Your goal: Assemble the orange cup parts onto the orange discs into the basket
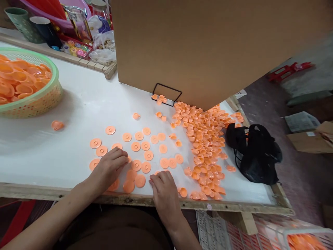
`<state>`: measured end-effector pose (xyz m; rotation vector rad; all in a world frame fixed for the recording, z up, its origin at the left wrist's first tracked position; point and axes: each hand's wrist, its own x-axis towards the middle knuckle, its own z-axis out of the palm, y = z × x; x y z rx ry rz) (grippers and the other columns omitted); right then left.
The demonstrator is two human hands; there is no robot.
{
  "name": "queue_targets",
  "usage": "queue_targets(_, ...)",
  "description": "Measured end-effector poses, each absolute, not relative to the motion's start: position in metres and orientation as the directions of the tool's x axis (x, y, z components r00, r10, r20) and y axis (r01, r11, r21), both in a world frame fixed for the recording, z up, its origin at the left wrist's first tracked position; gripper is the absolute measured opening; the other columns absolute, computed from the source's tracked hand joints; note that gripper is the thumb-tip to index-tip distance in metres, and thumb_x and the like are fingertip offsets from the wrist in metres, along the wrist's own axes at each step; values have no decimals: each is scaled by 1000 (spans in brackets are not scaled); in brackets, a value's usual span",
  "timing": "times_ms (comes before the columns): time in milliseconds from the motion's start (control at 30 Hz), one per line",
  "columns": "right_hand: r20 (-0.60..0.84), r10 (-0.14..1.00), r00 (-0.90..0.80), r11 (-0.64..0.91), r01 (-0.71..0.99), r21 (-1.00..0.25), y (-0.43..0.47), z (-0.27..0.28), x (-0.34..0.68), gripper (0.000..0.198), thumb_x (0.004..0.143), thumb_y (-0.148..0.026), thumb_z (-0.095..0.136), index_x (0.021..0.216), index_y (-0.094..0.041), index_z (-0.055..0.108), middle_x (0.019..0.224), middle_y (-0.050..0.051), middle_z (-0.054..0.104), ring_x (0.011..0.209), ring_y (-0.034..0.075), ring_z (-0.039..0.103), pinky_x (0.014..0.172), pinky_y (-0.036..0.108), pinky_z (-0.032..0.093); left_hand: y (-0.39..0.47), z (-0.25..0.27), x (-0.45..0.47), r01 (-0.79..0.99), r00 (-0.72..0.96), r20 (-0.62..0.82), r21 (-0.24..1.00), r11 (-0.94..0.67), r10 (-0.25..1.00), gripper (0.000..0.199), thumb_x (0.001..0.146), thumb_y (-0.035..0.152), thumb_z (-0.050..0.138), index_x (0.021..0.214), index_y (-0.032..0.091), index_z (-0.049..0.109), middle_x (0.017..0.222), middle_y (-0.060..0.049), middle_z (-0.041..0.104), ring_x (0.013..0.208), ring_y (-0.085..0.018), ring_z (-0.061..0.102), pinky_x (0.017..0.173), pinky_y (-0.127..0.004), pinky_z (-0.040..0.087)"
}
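Note:
Small round orange plastic saucers (135, 146) lie spread over the white tabletop, many showing a raised ring in the middle. My left hand (111, 166) is over the left part of them, its bent fingertips closed at the edge of one saucer (129, 159). Near the front edge, my right hand (164, 191) has thumb and fingers pressed together. A saucer edge shows just behind its fingertips; whether the fingers hold anything is hidden. To the right, a large heap of tiny orange cups (205, 139) with handles spreads out from a cardboard box.
The tall cardboard box (182, 45) blocks the back. A green basket (56, 81) of larger orange pieces stands at left, near a lone orange cup (57, 125). A black bag (257, 152) lies at right. Mugs (45, 31) and a glass pitcher stand behind a wooden ledge.

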<state>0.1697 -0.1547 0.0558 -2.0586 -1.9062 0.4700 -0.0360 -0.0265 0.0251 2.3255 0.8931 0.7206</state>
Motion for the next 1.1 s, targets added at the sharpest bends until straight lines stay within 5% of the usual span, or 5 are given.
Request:
queue_targets(333, -121, 992, -19, -36, 901, -431, -142, 58, 152, 20, 82, -15, 68, 100, -22, 62, 96, 6, 58, 91, 24, 47, 80, 40, 41, -53, 39, -30, 593, 745, 28, 431, -680, 667, 11, 75, 16, 66, 82, 19, 59, 86, -3, 59, 83, -21, 46, 73, -36, 32)
queue_targets(633, -130, 989, 69, -135, 771, -622, -142, 54, 151, 19, 77, -5, 66, 84, -21, 56, 88, 2, 60, 87, 20, 50, 75, 33, 41, -74, 24, -17, 645, 634, -220, 679, -351, 741, 17, 75, 8, 56, 82, 20, 45, 76, 2, 56, 67, -14, 49, 58, -26, 33)
queue_targets(867, 82, 995, -54, 91, 819, -567, -152, 47, 155, 18, 89, -7, 53, 78, -20, 59, 77, 2, 60, 79, 18, 47, 72, 33, 36, -73, 30, -30, 376, 779, 190, 621, -688, 598, 20, 92, 9, 40, 77, 18, 50, 76, -1, 56, 73, -15, 47, 65, -28, 37)
queue_targets(967, 62, 991, -115, 130, 816, -563, -160, 46, 163, 10, 90, -15, 57, 87, -21, 64, 83, 3, 63, 84, 19, 48, 76, 35, 38, -71, 32, -40, 243, 871, 201, 617, -748, 449, 17, 93, 12, 46, 80, 18, 55, 85, -3, 61, 80, -15, 52, 72, -29, 41)
queue_targets(1100, 63, 998, -18, 52, 798, -601, -165, 47, 172, 14, 92, -14, 53, 94, -21, 65, 89, 5, 62, 87, 20, 49, 78, 34, 41, -71, 38, -54, 325, 805, 214, 623, -712, 554, 11, 93, 19, 51, 94, 20, 62, 91, -4, 66, 91, -17, 56, 80, -30, 43)
